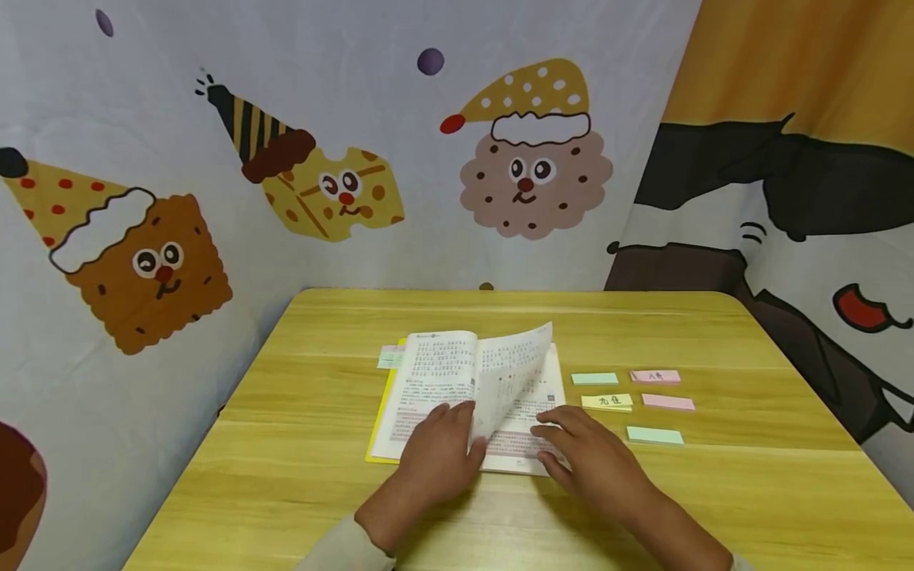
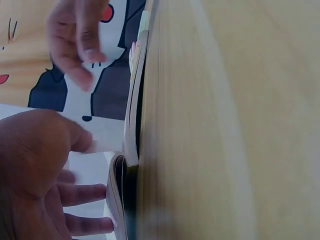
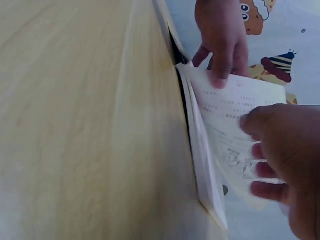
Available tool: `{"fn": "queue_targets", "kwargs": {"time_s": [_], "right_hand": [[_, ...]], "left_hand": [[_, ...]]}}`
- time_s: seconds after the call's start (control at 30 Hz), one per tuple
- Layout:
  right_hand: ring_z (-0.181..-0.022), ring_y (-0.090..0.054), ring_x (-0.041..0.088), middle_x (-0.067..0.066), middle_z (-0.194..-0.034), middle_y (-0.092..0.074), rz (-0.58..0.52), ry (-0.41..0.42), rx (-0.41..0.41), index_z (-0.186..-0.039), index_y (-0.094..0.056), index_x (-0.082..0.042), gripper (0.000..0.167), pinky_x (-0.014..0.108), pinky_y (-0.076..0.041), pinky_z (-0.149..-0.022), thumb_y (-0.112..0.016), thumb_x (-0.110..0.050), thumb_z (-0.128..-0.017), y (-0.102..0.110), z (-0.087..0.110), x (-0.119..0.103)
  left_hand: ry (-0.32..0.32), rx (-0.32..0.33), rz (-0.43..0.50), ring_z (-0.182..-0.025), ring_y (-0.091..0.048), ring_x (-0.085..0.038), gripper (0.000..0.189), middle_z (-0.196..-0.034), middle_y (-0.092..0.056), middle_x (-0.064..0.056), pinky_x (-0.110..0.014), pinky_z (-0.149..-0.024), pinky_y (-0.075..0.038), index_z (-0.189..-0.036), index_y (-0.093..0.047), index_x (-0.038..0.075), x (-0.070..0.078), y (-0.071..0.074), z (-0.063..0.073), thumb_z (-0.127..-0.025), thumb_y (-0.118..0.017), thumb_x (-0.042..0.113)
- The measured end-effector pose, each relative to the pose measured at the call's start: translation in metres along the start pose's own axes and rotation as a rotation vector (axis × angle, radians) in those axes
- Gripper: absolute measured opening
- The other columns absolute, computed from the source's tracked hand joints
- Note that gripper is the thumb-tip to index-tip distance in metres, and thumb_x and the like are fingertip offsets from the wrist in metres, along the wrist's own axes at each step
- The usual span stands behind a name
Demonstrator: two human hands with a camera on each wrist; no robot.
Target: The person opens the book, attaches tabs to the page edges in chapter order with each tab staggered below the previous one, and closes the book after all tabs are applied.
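A book (image 1: 421, 392) with a yellow cover edge lies open on the table, both sides printed with text. One page (image 1: 516, 365) stands lifted and curved over the right side. My left hand (image 1: 441, 450) rests on the lower left page by the spine, its thumb beside the foot of the lifted page. In the left wrist view its fingers (image 2: 87, 195) reach out straight onto the book. Over the lower right page is my right hand (image 1: 596, 460), fingers loosely bent and apart from one another. The right wrist view shows nothing pinched between its fingers (image 3: 270, 190).
Right of the book lie green slips (image 1: 594, 379), pink slips (image 1: 667, 402) and a yellow slip (image 1: 606, 402), some with handwriting. Pink and green tabs (image 1: 389, 357) stick out at the book's left edge. Behind the wooden table (image 1: 286, 476) hangs a cartoon-printed cloth (image 1: 371, 270).
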State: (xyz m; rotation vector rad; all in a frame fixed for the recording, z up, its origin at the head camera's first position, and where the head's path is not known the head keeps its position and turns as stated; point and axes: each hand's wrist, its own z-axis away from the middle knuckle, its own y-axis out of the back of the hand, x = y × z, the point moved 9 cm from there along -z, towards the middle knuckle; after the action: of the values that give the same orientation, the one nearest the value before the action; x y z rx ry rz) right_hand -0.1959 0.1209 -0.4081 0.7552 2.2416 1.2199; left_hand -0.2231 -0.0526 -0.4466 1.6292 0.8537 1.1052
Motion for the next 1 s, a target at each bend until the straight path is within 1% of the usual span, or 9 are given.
{"fn": "queue_targets", "kwargs": {"time_s": [0.2,0.37,0.47,0.53,0.7,0.77,0.87,0.93,1.0], "right_hand": [[-0.112,-0.063,0.017,-0.002,-0.116,-0.068,-0.049,-0.088,-0.223,-0.112,-0.075,-0.014,0.026,0.039,-0.055,-0.092,-0.080,-0.025,-0.089,-0.027,0.013,0.008],[-0.109,-0.064,0.015,-0.005,-0.110,-0.068,-0.071,-0.117,-0.280,-0.109,-0.072,-0.015,0.021,0.039,-0.054,-0.092,-0.078,-0.023,-0.091,-0.032,0.017,0.009],[-0.110,-0.063,0.014,-0.006,-0.111,-0.068,-0.071,-0.131,-0.293,-0.108,-0.072,-0.015,0.020,0.038,-0.054,-0.092,-0.078,-0.023,-0.091,-0.033,0.017,0.009],[-0.110,-0.063,0.014,-0.006,-0.111,-0.068,-0.067,-0.138,-0.302,-0.108,-0.072,-0.016,0.019,0.038,-0.054,-0.092,-0.077,-0.023,-0.091,-0.034,0.017,0.010],[-0.110,-0.063,0.014,-0.006,-0.111,-0.069,-0.058,-0.151,-0.314,-0.108,-0.073,-0.016,0.020,0.039,-0.055,-0.091,-0.077,-0.024,-0.091,-0.036,0.017,0.010],[-0.110,-0.063,0.014,-0.006,-0.111,-0.069,-0.053,-0.150,-0.314,-0.108,-0.073,-0.016,0.020,0.039,-0.055,-0.092,-0.077,-0.024,-0.091,-0.036,0.016,0.010],[-0.110,-0.063,0.014,-0.006,-0.112,-0.069,-0.047,-0.145,-0.313,-0.108,-0.074,-0.015,0.020,0.039,-0.055,-0.092,-0.077,-0.024,-0.091,-0.036,0.016,0.010],[-0.110,-0.063,0.014,-0.006,-0.112,-0.069,-0.044,-0.143,-0.312,-0.108,-0.074,-0.016,0.020,0.039,-0.055,-0.092,-0.077,-0.025,-0.091,-0.036,0.016,0.010],[-0.110,-0.063,0.014,-0.006,-0.112,-0.069,-0.042,-0.142,-0.311,-0.108,-0.074,-0.016,0.020,0.039,-0.055,-0.091,-0.077,-0.025,-0.091,-0.036,0.016,0.010]], "left_hand": [[0.078,0.028,0.059,-0.104,-0.068,-0.030,0.087,-0.114,-0.071,-0.017,-0.046,-0.082,-0.056,-0.163,-0.016,0.005,-0.004,0.005,-0.001,-0.099,-0.065,0.039],[0.117,0.083,0.095,-0.083,-0.070,-0.028,0.104,-0.148,-0.051,-0.022,-0.038,-0.065,-0.056,-0.164,0.011,0.014,-0.008,0.009,0.001,-0.098,-0.069,0.028],[0.100,0.150,0.089,-0.074,-0.067,-0.028,0.107,-0.161,-0.029,-0.026,-0.033,-0.055,-0.051,-0.163,0.011,0.012,-0.008,0.013,0.002,-0.096,-0.071,0.022],[0.096,0.183,0.085,-0.085,-0.068,-0.035,0.107,-0.165,-0.014,-0.029,-0.032,-0.054,-0.051,-0.164,0.008,0.010,-0.008,0.016,0.003,-0.093,-0.073,0.017],[0.141,0.195,0.053,-0.138,-0.038,-0.054,0.111,-0.166,0.020,-0.024,-0.040,-0.071,-0.060,-0.166,0.000,0.019,-0.012,0.018,0.004,-0.087,-0.078,0.015],[0.160,0.193,0.015,-0.147,-0.020,-0.054,0.109,-0.165,0.026,-0.021,-0.048,-0.089,-0.056,-0.166,-0.007,0.024,-0.014,0.019,0.003,-0.086,-0.079,0.017],[0.181,0.191,-0.068,-0.151,0.002,-0.052,0.104,-0.165,0.028,-0.019,-0.063,-0.113,-0.030,-0.165,-0.018,0.031,-0.015,0.021,0.002,-0.083,-0.080,0.022],[0.193,0.193,-0.105,-0.151,0.011,-0.051,0.101,-0.165,0.027,-0.018,-0.071,-0.115,-0.010,-0.164,-0.022,0.034,-0.016,0.023,0.001,-0.082,-0.081,0.025],[0.195,0.192,-0.129,-0.151,0.015,-0.050,0.100,-0.167,0.024,-0.017,-0.075,-0.112,-0.001,-0.163,-0.026,0.035,-0.016,0.023,0.001,-0.081,-0.082,0.027]]}}
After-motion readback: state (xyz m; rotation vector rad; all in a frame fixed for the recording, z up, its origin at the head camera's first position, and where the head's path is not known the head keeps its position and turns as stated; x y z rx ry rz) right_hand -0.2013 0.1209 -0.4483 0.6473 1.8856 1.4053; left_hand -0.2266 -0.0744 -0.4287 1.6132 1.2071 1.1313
